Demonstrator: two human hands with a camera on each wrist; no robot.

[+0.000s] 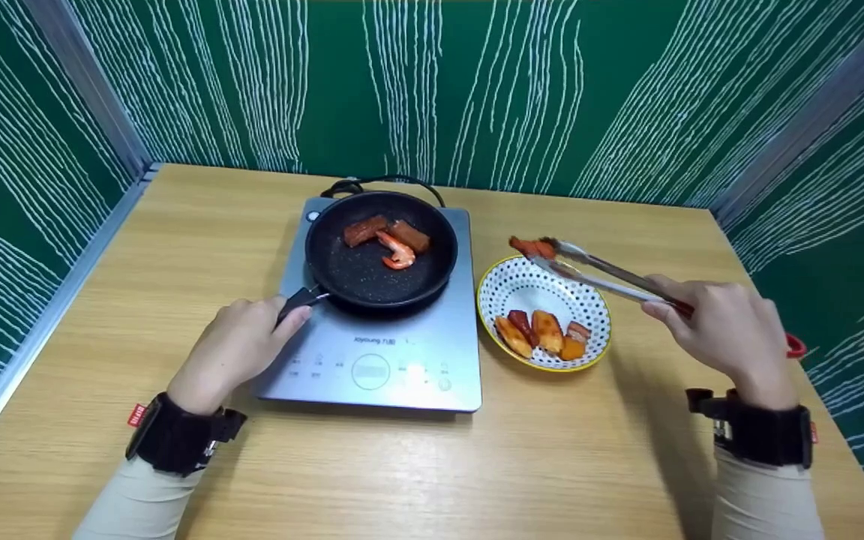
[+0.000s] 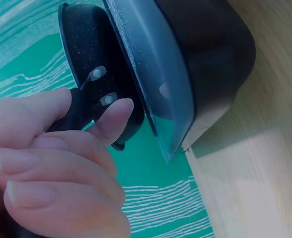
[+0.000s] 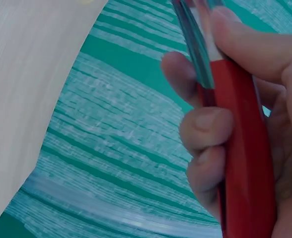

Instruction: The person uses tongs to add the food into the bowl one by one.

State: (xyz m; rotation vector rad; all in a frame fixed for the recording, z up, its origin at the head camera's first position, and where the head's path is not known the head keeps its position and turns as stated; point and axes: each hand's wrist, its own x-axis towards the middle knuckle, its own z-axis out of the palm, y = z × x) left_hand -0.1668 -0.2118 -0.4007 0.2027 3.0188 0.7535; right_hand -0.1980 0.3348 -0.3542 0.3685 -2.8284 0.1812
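Observation:
My left hand [image 1: 241, 343] grips the black handle [image 2: 79, 106] of a frying pan [image 1: 357, 279], which sits on a silver induction cooker [image 1: 424, 352]. Inside the pan lie a cooked shrimp [image 1: 400, 255] and two reddish-brown pieces [image 1: 364, 231] of food. With curled fingers my right hand [image 1: 728, 330] holds metal tongs [image 1: 612, 277] by their red handles [image 3: 243, 148]. Pinched in the tongs' tips is a dark reddish piece of food [image 1: 528, 246], over the far rim of a dotted bowl [image 1: 544, 281]. Several browned pieces [image 1: 549, 330] rest in the bowl's near side.
The cooker's black cord [image 1: 402, 178] loops behind the pan. All of this stands on a wooden table [image 1: 552, 465]. Green walls with white streaks [image 1: 522, 90] rise at the back and on both sides.

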